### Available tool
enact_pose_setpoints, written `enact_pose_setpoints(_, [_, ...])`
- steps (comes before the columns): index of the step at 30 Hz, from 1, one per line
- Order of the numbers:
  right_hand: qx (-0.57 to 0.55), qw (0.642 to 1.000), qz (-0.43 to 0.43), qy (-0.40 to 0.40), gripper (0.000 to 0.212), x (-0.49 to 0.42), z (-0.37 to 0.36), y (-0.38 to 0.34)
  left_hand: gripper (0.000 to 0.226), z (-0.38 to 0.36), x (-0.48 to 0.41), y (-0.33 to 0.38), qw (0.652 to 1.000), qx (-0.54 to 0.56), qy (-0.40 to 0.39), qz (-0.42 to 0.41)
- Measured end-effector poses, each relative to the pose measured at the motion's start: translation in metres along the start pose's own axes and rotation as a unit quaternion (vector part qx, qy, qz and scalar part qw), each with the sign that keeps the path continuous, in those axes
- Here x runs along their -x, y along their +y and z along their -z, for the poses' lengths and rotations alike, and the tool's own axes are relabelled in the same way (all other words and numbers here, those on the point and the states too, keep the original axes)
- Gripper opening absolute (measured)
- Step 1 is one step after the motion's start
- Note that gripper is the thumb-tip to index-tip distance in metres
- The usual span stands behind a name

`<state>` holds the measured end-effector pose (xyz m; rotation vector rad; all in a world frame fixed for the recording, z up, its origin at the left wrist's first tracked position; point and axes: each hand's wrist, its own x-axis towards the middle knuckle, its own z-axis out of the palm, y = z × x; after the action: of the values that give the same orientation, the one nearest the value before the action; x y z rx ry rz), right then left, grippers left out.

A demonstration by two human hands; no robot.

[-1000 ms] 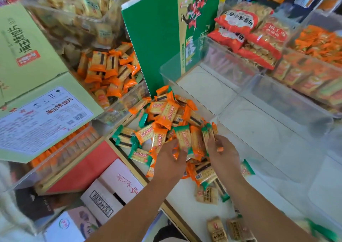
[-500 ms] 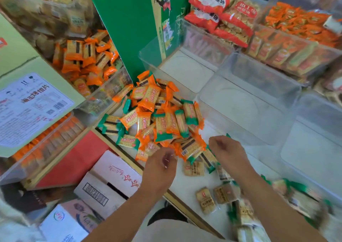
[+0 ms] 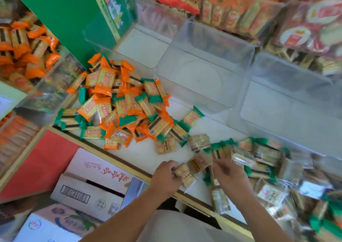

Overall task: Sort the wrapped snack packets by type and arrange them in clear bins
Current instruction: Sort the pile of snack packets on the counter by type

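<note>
Now we are looking down at a white shelf (image 3: pixel 140 154) where loose snack packets are waiting to be sorted. Our left hand (image 3: pixel 166 176) is pinching a clear-wrapped cracker packet (image 3: pixel 186 175) by its near end, at the shelf's front edge. Our right hand (image 3: pixel 229 177) is hovering just beside it with fingers curled, and motion blur is preventing us from telling whether it is gripping anything. A second clear-wrapped packet (image 3: pixel 199 163) is lying between the two hands. Farther back, a pile of orange-ended and green-ended packets (image 3: pixel 125 105) is lying heaped beside an empty clear bin (image 3: pixel 199 97).

We are judging these packets to be light, with slick, crinkly film that is likely to slide between fingertips. The crackers inside look brittle, and hard squeezing could snap them. We are therefore favouring a gentle hold across the flat faces, or on the crimped end seal, rather than pressure on the edges.
</note>
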<state>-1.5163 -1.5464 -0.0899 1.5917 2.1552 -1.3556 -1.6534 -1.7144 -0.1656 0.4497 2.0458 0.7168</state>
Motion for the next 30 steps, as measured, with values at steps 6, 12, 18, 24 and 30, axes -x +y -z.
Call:
enact_pose_setpoints(6, [0.070,0.988,0.134,0.031,0.017,-0.015,-0.015,-0.006,0.041,0.019,-0.001,-0.008,0.995,0.018,0.097,-0.016])
enact_pose_setpoints(12, [0.118,0.970,0.214,0.004,0.025,-0.038,-0.022,-0.027,0.056,0.053,-0.019,0.002,0.946,-0.249,0.026,-0.207])
enact_pose_setpoints(18, [0.215,0.945,0.238,-0.058,0.039,-0.082,-0.038,-0.071,0.071,0.062,-0.013,-0.008,0.913,-0.370,0.002,-0.170])
enact_pose_setpoints(24, [0.348,0.922,0.148,-0.083,0.045,-0.106,-0.045,-0.072,0.040,0.076,-0.008,-0.015,0.924,-0.245,0.161,-0.246])
enact_pose_setpoints(30, [0.225,0.968,0.106,-0.021,0.045,-0.112,-0.023,-0.046,0.024,0.073,-0.065,0.039,0.858,-0.332,0.124,-0.373])
